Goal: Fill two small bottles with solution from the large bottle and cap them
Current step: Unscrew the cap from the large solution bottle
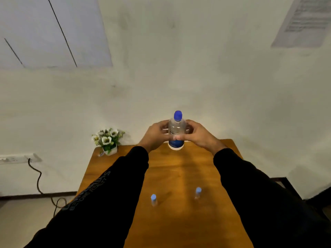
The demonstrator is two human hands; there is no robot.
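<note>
A large clear bottle [177, 128] with a dark blue cap and a blue-and-white lower label stands upright near the far edge of the wooden table [179, 221]. My left hand [155, 135] and my right hand [198, 134] grip its body from either side, fingers curled around it, thumbs meeting at the front. Two small clear bottles with light blue caps stand upright nearer to me: one [153, 199] left of centre, the other [198, 192] right of centre. Both arms wear black sleeves.
A small white pot of white flowers [107, 140] sits at the table's far left corner. A wall socket with a black cable [38, 178] is on the left wall. A dark frame [290, 187] shows beside the table at the right.
</note>
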